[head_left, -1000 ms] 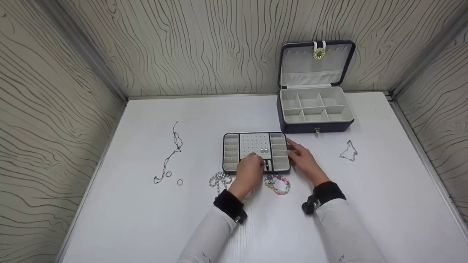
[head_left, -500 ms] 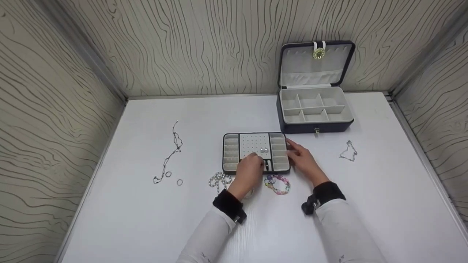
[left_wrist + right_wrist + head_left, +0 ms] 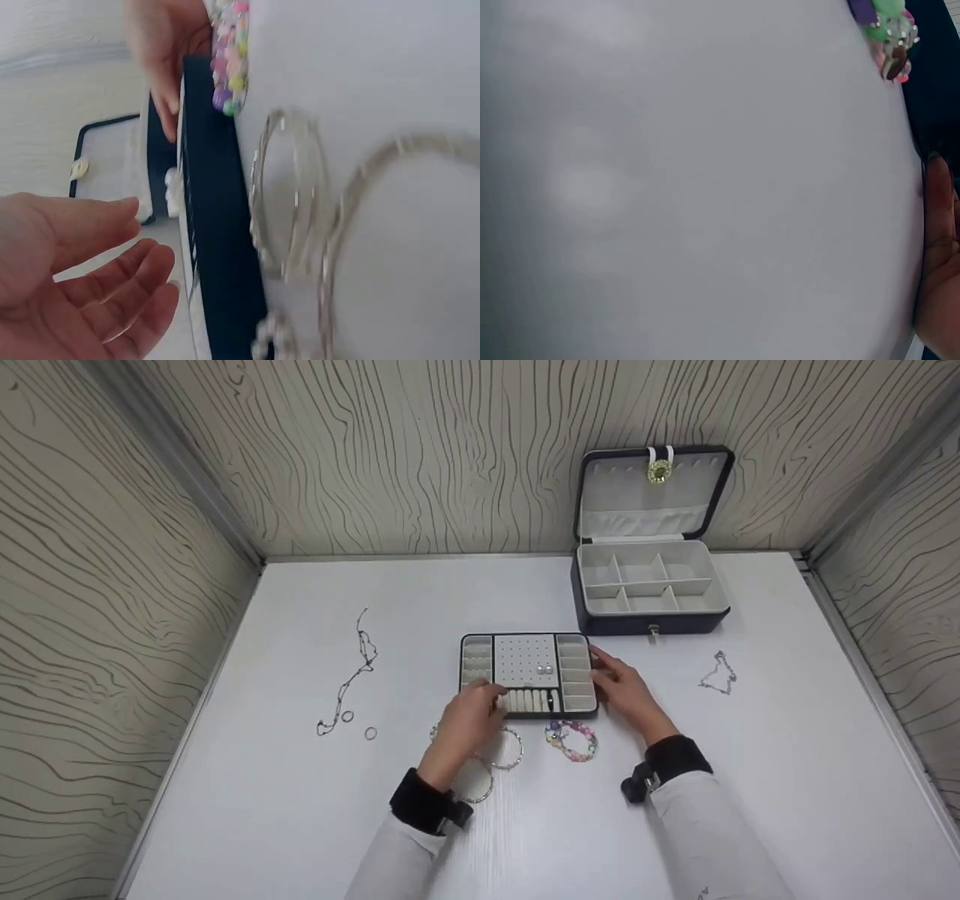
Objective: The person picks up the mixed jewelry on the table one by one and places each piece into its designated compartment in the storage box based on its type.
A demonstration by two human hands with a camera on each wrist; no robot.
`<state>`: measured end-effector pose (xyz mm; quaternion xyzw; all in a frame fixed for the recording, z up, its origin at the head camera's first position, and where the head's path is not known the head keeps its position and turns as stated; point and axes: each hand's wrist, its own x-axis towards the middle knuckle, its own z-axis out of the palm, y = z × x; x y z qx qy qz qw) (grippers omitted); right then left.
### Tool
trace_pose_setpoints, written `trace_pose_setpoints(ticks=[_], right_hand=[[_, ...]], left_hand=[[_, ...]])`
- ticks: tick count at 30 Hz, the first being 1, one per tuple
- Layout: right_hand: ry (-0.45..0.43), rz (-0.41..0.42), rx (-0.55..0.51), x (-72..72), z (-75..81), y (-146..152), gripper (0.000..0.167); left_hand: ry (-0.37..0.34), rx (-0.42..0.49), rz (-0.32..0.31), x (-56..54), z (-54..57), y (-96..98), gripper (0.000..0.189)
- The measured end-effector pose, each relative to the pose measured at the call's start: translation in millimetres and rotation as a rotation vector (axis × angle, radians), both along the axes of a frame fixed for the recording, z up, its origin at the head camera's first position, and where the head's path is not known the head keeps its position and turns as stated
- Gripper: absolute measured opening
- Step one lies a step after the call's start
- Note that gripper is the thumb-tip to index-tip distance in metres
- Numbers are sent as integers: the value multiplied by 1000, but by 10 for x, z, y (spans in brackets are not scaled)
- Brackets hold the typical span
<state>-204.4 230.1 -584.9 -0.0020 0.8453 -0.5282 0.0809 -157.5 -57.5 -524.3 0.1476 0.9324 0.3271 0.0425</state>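
My left hand (image 3: 466,721) hovers over the lower left part of a jewelry tray (image 3: 517,649). Its fingers are loosely bent, and nothing shows between them in the left wrist view. My right hand (image 3: 628,695) rests against the tray's right side with its fingers nearly straight. Two pearl earrings (image 3: 544,669) sit on the tray's perforated panel. A dark item (image 3: 552,701) stands at the right end of the padded ring slots. In front lie a colorful beaded bracelet (image 3: 571,741) and two silvery bangles (image 3: 508,750). A pearl string (image 3: 274,337) is mostly hidden by my left hand in the head view.
An upright-lidded jewelry box (image 3: 651,622) with compartments stands at the back right, a brooch-like clasp (image 3: 659,472) on its lid strap. A chain bracelet (image 3: 719,675) lies at right. On the left are a long thin necklace (image 3: 343,688) and two rings (image 3: 370,733).
My left hand has moved left and back from the ring slots, uncovering them and the bangles, and now covers the pearl string. The right hand stays at the tray's side.
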Motion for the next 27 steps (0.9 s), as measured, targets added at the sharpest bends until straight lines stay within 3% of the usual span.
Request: trace_pose_setpoints(ticks=[7, 15, 19, 22, 27], right_hand=[[10, -5, -9, 6, 10, -1, 50], [21, -2, -14, 10, 11, -20, 50], [17, 19, -36, 95, 250, -85, 49], [2, 24, -36, 175, 454, -147, 48], [-3, 14, -42, 145, 379, -120, 48]], left_hand=[[5, -77, 187, 41, -8, -599, 36], [-41, -152, 341, 65, -100, -1333, 41], [-83, -165, 408, 76, -131, -1651, 39], [-132, -160, 437, 98, -129, -1781, 36], [-198, -175, 405, 138, -148, -1816, 27]])
